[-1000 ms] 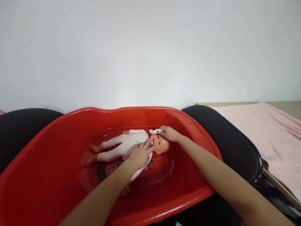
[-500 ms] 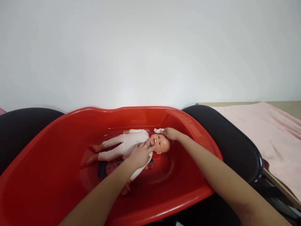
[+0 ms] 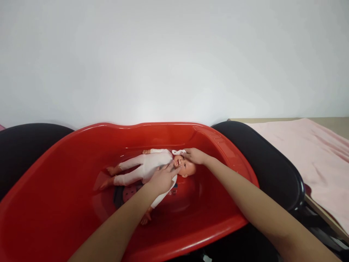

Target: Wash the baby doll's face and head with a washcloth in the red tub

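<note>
A baby doll (image 3: pixel 156 163) in white clothing lies on its back in a red baby bath (image 3: pixel 65 193), its head to the right and its legs to the left. My left hand (image 3: pixel 161 180) rests over its upper chest, with fingers stretched out and spread towards the chin and cheek. At the far side of the doll's head, my right hand (image 3: pixel 195 155) pinches a small white cloth (image 3: pixel 178 152), which touches the head by the face. My right fingertips are partly hidden.
Dark seat-like surfaces flank the bath, one on the left (image 3: pixel 29 145) and one on the right (image 3: pixel 261 160). A pink cloth (image 3: pixel 308 156) covers a table at the right. Behind the bath rises a pale wall (image 3: pixel 174 62).
My right hand has shifted slightly left with the white cloth, along the doll's head towards the face. My left hand stays in place on the doll.
</note>
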`<state>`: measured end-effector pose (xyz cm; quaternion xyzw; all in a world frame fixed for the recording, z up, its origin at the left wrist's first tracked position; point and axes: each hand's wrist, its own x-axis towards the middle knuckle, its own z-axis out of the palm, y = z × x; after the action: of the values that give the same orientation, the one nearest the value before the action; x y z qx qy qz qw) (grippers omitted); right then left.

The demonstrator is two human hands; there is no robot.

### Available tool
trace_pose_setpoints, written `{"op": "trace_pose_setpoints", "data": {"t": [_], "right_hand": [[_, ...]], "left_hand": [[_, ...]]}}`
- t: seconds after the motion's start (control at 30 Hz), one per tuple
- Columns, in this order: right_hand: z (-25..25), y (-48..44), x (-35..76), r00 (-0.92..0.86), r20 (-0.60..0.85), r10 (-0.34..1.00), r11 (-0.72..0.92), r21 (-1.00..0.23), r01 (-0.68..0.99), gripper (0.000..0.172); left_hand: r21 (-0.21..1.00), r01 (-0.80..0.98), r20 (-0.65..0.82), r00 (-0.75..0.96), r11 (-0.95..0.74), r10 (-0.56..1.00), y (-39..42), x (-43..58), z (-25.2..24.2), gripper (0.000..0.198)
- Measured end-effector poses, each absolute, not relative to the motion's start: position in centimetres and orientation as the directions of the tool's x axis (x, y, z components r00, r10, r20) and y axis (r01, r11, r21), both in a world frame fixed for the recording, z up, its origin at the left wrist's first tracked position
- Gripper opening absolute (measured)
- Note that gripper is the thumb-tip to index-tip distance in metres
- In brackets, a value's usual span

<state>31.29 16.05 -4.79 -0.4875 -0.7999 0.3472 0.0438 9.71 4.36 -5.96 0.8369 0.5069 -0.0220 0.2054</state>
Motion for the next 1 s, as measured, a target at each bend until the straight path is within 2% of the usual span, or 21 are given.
{"op": "trace_pose_setpoints", "data": {"t": [0.1, 0.23, 0.3, 0.4, 0.47, 0.57, 0.67, 0.8, 0.93, 1.0], "right_hand": [[-5.0, 16.6, 32.1, -0.389, -0.334, 0.858, 0.138, -0.581, 0.802, 0.054], [-5.1, 16.9, 32.6, -0.212, -0.486, 0.848, -0.092, -0.528, 0.844, 0.072], [-5.1, 16.8, 32.4, -0.291, -0.407, 0.866, -0.02, -0.609, 0.793, 0.071], [-5.0, 16.5, 31.8, -0.515, -0.215, 0.83, 0.198, -0.749, 0.632, 0.063], [-4.8, 16.2, 31.3, -0.566, -0.222, 0.794, 0.234, -0.747, 0.622, 0.061], [-4.5, 16.2, 31.2, -0.511, -0.291, 0.809, 0.213, -0.665, 0.716, 0.056], [-4.3, 16.4, 31.7, -0.417, -0.3, 0.858, 0.18, -0.585, 0.791, 0.053], [-3.5, 16.6, 32.2, -0.305, -0.318, 0.898, 0.118, -0.492, 0.863, 0.059], [-2.2, 16.5, 32.2, -0.203, -0.268, 0.942, 0.112, -0.318, 0.941, 0.059], [-1.8, 16.6, 32.3, -0.172, -0.29, 0.942, 0.096, -0.259, 0.961, 0.059]], "left_hand": [[0.324, 0.855, -0.247, 0.49, -0.406, 0.836, 4.3, 9.7, -5.8, 0.071], [0.322, 0.858, -0.256, 0.486, -0.4, 0.836, 4.3, 9.7, -5.6, 0.073], [0.324, 0.858, -0.253, 0.484, -0.398, 0.838, 4.2, 9.7, -5.5, 0.072], [0.34, 0.855, -0.264, 0.487, -0.393, 0.832, 4.2, 9.6, -5.2, 0.07], [0.352, 0.852, -0.276, 0.489, -0.387, 0.827, 4.3, 9.6, -5.1, 0.069], [0.347, 0.856, -0.278, 0.483, -0.382, 0.83, 4.3, 9.6, -5.1, 0.07], [0.333, 0.858, -0.269, 0.485, -0.392, 0.832, 4.3, 9.6, -5.3, 0.07], [0.324, 0.857, -0.244, 0.486, -0.402, 0.839, 4.3, 9.5, -5.8, 0.073], [0.308, 0.858, -0.233, 0.488, -0.412, 0.841, 4.3, 9.6, -6.3, 0.073], [0.304, 0.856, -0.228, 0.491, -0.418, 0.841, 4.2, 9.6, -6.2, 0.072]]}}
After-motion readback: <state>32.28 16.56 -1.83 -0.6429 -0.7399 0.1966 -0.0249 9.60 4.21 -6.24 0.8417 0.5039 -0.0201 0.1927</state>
